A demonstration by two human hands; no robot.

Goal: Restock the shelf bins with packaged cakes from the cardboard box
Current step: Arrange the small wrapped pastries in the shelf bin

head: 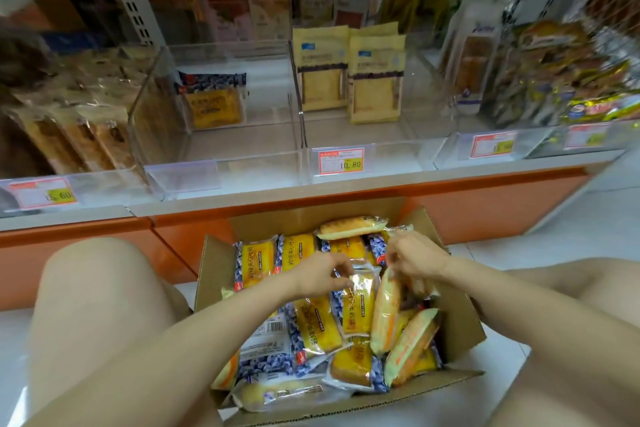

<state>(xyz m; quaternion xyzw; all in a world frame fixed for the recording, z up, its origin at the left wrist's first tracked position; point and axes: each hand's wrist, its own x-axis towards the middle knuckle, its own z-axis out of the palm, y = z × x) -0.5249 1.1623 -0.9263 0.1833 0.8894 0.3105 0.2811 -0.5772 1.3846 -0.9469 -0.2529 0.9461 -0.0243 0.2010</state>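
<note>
An open cardboard box (460,319) on the floor between my knees holds several yellow-and-blue packaged cakes (313,322). My left hand (320,274) pinches the top edge of one cake packet (358,305) in the middle of the box. My right hand (414,256) grips the top of another cake packet (386,312) standing on edge just to the right. On the shelf above, a clear bin (225,177) holds a single matching cake (213,100) at its back.
The bin to the right (408,158) holds two pale yellow bread bags (349,73) behind a 10.80 price tag. Bins at the left (69,128) and far right (568,80) are full of other baked goods. My bare knees flank the box on the white floor.
</note>
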